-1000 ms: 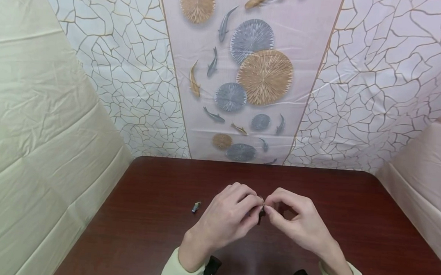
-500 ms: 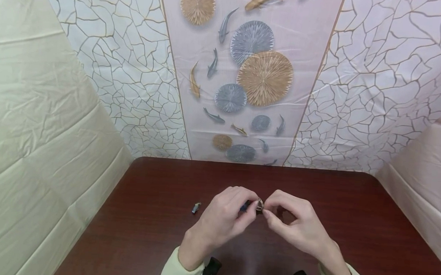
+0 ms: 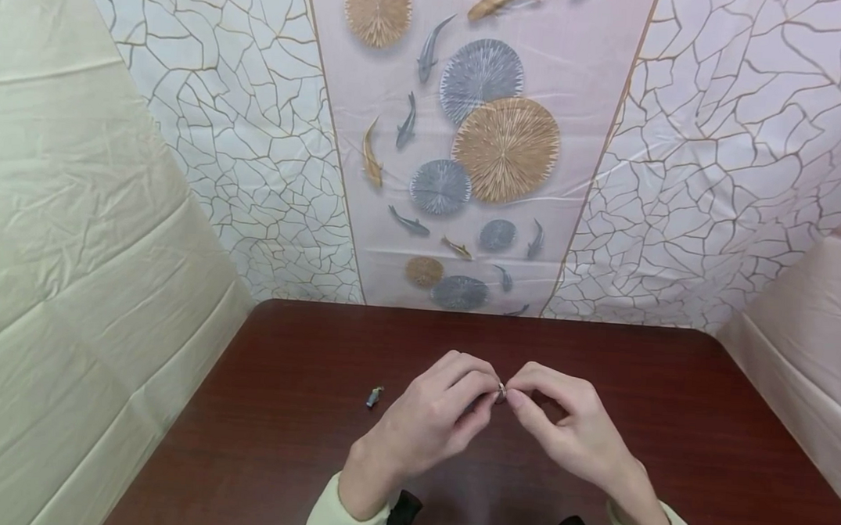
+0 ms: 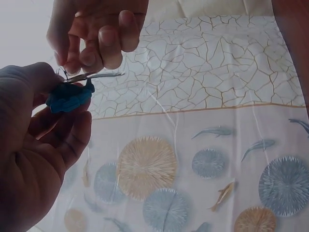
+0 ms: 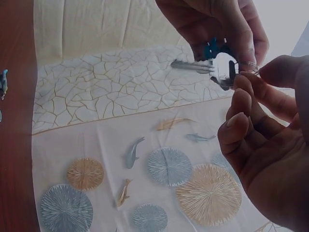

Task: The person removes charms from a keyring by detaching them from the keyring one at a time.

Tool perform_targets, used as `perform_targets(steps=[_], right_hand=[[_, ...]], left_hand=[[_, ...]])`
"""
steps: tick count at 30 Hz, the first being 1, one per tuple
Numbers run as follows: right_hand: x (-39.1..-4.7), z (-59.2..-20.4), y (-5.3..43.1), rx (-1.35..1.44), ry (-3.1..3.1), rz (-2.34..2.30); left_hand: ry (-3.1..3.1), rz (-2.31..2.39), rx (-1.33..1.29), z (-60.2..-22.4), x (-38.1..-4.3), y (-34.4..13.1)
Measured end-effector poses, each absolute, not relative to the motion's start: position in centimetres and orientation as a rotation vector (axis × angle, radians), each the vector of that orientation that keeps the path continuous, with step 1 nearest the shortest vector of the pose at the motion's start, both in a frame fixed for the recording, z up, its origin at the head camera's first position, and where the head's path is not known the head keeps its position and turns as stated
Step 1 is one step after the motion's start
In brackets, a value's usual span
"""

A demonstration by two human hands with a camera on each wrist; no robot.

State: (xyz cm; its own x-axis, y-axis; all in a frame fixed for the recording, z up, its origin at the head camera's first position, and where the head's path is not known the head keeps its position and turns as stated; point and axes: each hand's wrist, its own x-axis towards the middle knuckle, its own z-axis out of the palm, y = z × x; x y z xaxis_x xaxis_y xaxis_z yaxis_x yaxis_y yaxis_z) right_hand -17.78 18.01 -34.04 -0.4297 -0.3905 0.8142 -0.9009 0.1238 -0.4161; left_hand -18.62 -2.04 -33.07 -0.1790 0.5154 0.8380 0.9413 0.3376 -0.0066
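My left hand (image 3: 428, 412) grips a small blue figure-like charm (image 4: 70, 100), its thumb and fingers curled round it. A silver key (image 5: 224, 70) with a dark part on its head sticks out beside the charm. At the key's head is a thin metal key ring (image 5: 249, 67), which the thumb and forefinger of my right hand (image 3: 576, 418) pinch from the other side. The fingertips of both hands nearly meet over the table, hiding most of the ring in the head view. My right hand's other fingers are loosely bent.
A small grey-blue trinket with a gold-coloured end (image 3: 374, 397) lies on the dark red-brown table (image 3: 299, 461), left of my left hand. Patterned cloth (image 3: 464, 241) hangs behind the table's far edge, with pale cloth at both sides.
My left fingers parted half a second ago, baring a blue part and the ring, and have closed in again. The dark piece hanging below the fingertips earlier no longer shows. My right hand has barely moved.
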Motion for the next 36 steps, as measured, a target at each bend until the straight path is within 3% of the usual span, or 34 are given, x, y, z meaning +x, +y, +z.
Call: perform_targets(steps=[18,36], right_hand=[[-17.3,-32.8,17.2,1.346,-1.784,1.329],[-17.5,-34.1,18.2,1.310,-1.848,1.420]], left_hand=[[-1.865,-0.766,-1.234,-33.3,-18.7,-2.0],[-1.831,-0.759,-1.238,-33.1,-18.5,-1.7]])
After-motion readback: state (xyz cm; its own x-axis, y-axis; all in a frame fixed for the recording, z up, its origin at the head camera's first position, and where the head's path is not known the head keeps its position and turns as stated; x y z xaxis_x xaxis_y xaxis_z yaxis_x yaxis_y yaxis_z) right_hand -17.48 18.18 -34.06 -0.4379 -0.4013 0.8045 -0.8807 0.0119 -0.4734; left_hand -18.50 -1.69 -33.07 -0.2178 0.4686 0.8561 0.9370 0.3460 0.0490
